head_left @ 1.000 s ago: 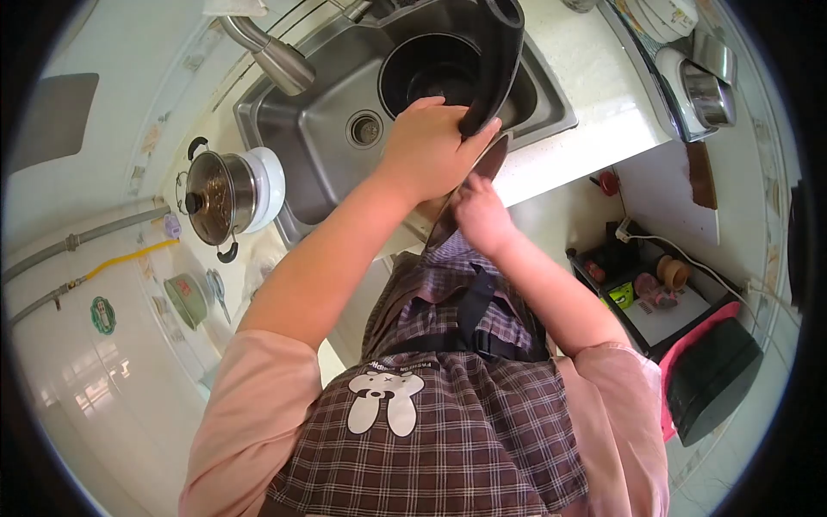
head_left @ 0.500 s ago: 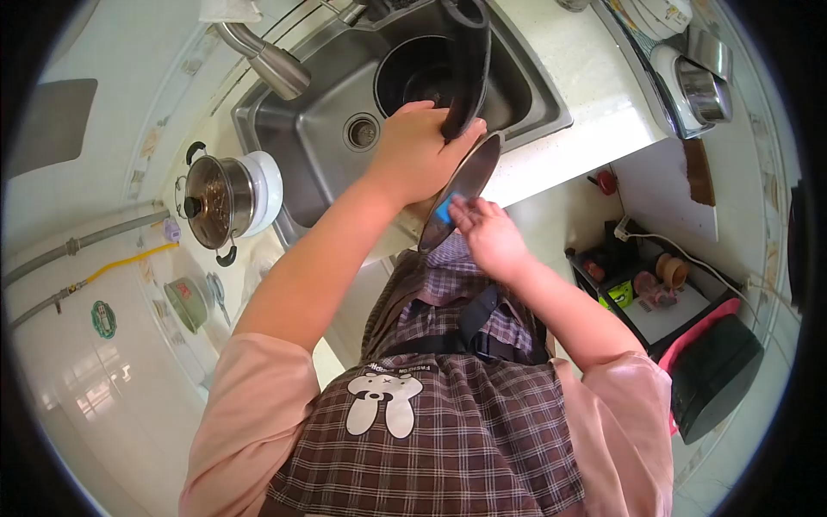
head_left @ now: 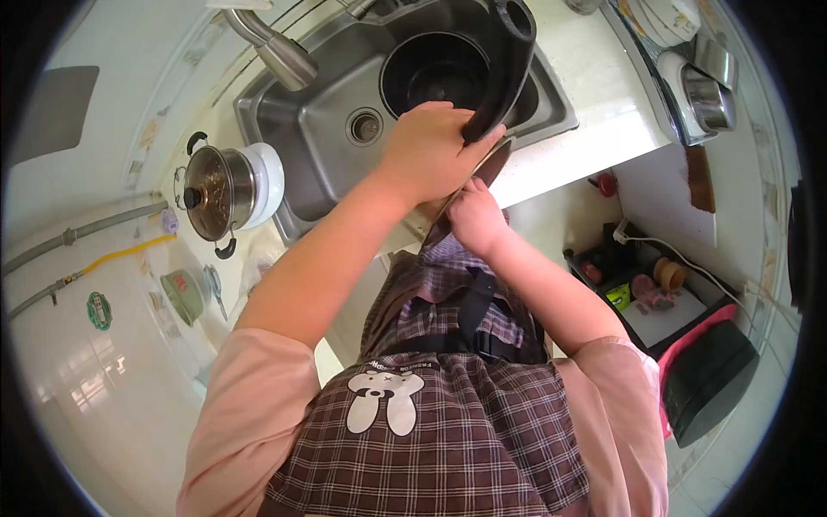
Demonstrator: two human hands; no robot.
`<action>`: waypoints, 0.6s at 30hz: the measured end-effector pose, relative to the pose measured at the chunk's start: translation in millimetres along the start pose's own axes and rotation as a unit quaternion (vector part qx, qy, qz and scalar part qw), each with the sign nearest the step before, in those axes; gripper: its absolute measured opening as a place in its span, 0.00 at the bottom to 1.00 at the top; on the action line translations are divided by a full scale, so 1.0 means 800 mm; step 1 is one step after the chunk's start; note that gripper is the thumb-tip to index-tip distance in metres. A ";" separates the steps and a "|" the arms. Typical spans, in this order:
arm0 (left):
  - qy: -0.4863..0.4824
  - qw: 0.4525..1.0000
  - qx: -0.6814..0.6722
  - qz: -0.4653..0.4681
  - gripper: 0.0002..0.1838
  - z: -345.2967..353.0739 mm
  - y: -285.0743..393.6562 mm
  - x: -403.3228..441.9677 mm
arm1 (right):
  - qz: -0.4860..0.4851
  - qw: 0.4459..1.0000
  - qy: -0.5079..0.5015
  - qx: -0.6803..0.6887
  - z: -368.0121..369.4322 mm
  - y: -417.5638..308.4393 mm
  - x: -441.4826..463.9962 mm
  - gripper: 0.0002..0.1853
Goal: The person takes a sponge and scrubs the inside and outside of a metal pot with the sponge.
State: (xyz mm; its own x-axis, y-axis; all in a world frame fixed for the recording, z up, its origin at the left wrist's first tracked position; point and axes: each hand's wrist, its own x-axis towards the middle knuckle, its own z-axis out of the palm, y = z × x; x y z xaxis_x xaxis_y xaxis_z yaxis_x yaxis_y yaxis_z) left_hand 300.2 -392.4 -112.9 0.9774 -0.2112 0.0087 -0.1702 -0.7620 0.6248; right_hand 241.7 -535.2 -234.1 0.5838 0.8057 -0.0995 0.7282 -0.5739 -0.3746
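Observation:
My left hand (head_left: 431, 153) is closed on a dark pan (head_left: 494, 165) where its thick black handle (head_left: 506, 73) begins. The pan is tilted on its side over the sink's front edge, so its inner face shows only as a narrow strip. Against that inner face, my right hand (head_left: 476, 220) is closed, its fingers bent and partly hidden. Whatever lies under those fingers cannot be seen. Behind my left hand, a black pot (head_left: 431, 65) sits in the steel sink (head_left: 319, 142).
Left of the sink stands a lidded steel pot (head_left: 209, 194) beside white dishes (head_left: 269, 185). A dish rack (head_left: 659, 90) with bowls is at the upper right. Lower right are a black tray (head_left: 633, 332) with small items and a dark green container (head_left: 711, 379).
From half a second ago, the handle has swung right and the pan's face has turned more edge-on. My right hand has moved up and left, its fingers bent; the blue piece beneath them is now hidden.

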 end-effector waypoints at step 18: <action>0.009 1.000 -0.016 -0.006 0.17 -0.002 -0.004 0.002 | -0.009 0.997 0.078 0.002 0.013 0.000 -0.056 0.29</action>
State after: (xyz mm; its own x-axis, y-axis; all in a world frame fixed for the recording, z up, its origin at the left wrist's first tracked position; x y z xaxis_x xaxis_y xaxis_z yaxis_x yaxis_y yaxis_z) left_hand 302.4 -389.1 -113.4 0.9816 -0.1905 0.0144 -0.1540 -0.7440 0.6502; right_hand 211.7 -569.6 -239.3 0.6199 0.7829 0.0526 0.7378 -0.5588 -0.3787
